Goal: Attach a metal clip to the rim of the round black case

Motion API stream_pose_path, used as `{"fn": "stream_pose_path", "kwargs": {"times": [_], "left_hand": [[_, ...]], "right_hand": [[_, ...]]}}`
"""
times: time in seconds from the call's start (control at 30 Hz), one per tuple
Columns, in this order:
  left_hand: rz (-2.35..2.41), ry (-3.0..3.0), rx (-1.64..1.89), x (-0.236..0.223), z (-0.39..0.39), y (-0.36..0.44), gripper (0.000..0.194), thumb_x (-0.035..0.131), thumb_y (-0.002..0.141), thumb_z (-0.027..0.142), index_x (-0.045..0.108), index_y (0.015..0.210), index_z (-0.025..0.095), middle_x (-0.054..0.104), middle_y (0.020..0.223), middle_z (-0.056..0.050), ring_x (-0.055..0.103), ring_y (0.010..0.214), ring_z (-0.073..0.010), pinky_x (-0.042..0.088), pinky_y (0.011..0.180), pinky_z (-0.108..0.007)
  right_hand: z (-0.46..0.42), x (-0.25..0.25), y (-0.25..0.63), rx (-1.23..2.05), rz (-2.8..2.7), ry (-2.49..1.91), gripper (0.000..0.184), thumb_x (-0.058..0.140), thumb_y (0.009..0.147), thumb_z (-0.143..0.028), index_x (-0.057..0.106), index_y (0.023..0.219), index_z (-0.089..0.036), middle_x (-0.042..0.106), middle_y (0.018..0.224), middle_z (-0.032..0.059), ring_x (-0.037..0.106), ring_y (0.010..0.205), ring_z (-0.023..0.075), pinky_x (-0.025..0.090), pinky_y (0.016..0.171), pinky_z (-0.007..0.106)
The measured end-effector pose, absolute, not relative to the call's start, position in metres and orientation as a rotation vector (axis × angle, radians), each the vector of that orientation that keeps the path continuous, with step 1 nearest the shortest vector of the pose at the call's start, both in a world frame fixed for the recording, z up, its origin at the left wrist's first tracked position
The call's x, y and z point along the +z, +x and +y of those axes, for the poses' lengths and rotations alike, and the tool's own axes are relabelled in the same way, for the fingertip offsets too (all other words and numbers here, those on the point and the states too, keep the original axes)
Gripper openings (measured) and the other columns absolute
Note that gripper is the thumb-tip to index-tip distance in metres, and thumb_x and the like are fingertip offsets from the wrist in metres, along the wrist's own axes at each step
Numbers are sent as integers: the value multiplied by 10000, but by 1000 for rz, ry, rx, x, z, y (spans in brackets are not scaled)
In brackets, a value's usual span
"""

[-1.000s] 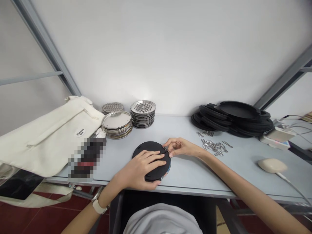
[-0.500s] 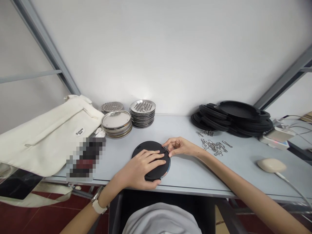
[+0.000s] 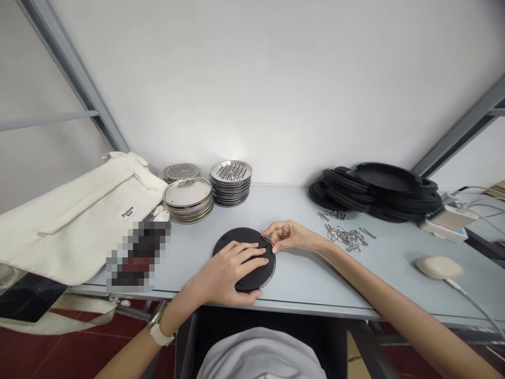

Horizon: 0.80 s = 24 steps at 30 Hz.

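A round black disc (image 3: 240, 237) lies on the table in front of me, with a thin coloured, shiny rim showing at its right edge. My left hand (image 3: 232, 271) rests over it, fingers spread flat on top and the thumb along the near edge. At the disc's upper right edge, my right hand (image 3: 287, 237) pinches a small metal clip (image 3: 268, 240) between thumb and fingers. The clip touches the disc, but how it sits there is partly hidden by the fingers. Several loose wire-like metal clips (image 3: 347, 237) lie to the right of that hand.
Behind the disc stand a stack of plain metal discs (image 3: 188, 192) and a stack of perforated grater discs (image 3: 231, 173). Black round trays (image 3: 386, 179) are piled at the back right. A cream bag (image 3: 94, 210) lies left; a white corded mouse (image 3: 440, 267) sits right.
The metal clip in my right hand has tilted, so more of its shiny face shows. The right fingers have shifted slightly; my left hand stays on the disc.
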<state>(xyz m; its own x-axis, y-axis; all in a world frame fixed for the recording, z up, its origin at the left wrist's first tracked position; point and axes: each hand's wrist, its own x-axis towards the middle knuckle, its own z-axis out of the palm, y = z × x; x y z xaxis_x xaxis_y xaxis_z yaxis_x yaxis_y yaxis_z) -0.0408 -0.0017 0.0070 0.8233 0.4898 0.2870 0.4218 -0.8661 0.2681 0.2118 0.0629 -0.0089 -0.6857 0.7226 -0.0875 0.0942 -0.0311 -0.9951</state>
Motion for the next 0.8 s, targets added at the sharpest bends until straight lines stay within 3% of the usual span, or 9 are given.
{"fn": "stream_pose_path", "kwargs": {"times": [0.47,0.8], "left_hand": [[720,2823,529,6,-1,-40,562,602,744,376,489,1280,252,491,1354,-48,408,1266,-270,309,1038,-408],[713,2814,513,7,-1,-42,565,596,762,389,475,1297,257,480,1368,-46,396,1278,-269,301,1046,-413]], "right_hand": [[65,-10,216,1781,-1844,-826,442,790,669,-255,619,1062,-147,641,742,-12,585,681,95,475,710,261],[60,-7,216,1713,-1887,-847,454,770,688,-330,600,1070,-152,603,731,-23,561,679,95,473,706,262]]}}
